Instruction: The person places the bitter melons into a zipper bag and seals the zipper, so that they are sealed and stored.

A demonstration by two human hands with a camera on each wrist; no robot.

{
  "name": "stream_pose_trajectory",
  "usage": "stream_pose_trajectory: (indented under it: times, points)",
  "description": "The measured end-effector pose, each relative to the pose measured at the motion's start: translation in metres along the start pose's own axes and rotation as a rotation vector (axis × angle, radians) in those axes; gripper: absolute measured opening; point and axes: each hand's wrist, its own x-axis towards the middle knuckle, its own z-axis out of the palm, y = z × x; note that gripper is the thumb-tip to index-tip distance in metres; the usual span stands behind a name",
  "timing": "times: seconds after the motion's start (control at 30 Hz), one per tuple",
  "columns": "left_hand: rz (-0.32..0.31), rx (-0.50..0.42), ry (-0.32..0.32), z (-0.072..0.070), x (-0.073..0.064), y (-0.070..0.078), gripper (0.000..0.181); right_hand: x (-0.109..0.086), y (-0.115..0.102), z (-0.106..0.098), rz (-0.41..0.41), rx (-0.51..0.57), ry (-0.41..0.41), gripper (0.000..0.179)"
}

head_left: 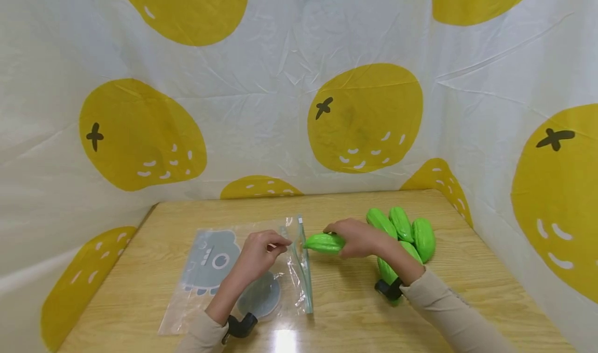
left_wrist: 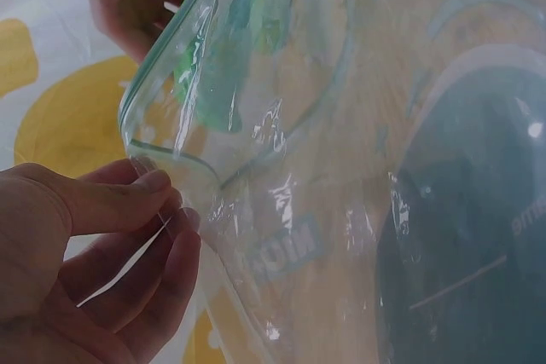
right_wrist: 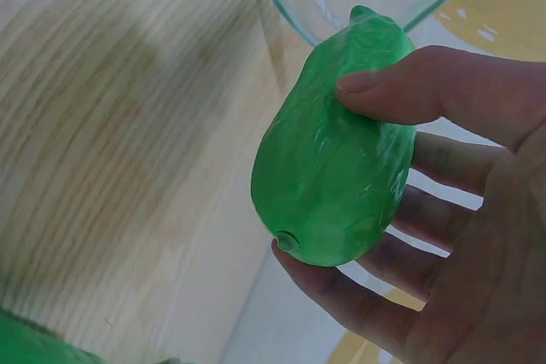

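A clear zip bag [head_left: 291, 301] with a grey-blue one-eyed cartoon print lies flat on the table, its zip edge facing right. My left hand [head_left: 258, 253] pinches the bag's film beside the mouth, thumb against fingers; in the left wrist view the mouth gapes open. With thumb and fingers my right hand [head_left: 359, 239] grips a glossy green, ribbed, papaya-shaped fruit [right_wrist: 337, 151]. Its narrow end points at the bag's mouth and overlaps the zip edge [right_wrist: 294, 19] in the right wrist view. Several similar green fruits [head_left: 424, 239] lie behind and under my right forearm.
The wooden table [head_left: 345, 301] ends at a white curtain [head_left: 261, 119] printed with yellow fruits, which stands behind and along both sides. A black wrist strap with a camera mount [head_left: 242, 325] sits on the left wrist, another mount [head_left: 389, 289] on the right.
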Motion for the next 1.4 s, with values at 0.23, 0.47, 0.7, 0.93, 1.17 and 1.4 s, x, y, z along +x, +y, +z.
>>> stream_pose_trajectory:
  times: [0.23, 0.47, 0.7, 0.93, 1.17, 1.4]
  points:
    - [0.004, 0.009, 0.002, -0.001, 0.000, 0.000, 0.016, 0.005, -0.003, 0.006, 0.000, 0.033, -0.003, 0.058]
    - [0.010, 0.000, 0.001, 0.001, 0.000, -0.002, 0.014, 0.010, -0.003, 0.014, -0.022, 0.029, 0.003, 0.056]
    - [0.005, 0.002, 0.000, -0.001, 0.000, -0.001, 0.013, 0.016, -0.005, 0.023, -0.012, 0.029, -0.009, 0.058]
    - [0.001, 0.002, 0.007, -0.001, 0.000, -0.001, 0.016, 0.020, -0.010, 0.030, -0.001, 0.055, -0.016, 0.052]
    - [0.000, -0.006, 0.003, -0.001, 0.001, -0.001, 0.016, 0.023, -0.010, 0.040, 0.019, 0.079, -0.021, 0.049]
    - [0.002, 0.001, 0.001, 0.000, 0.000, -0.001, 0.016, 0.025, -0.010, 0.045, 0.001, 0.080, -0.008, 0.046]
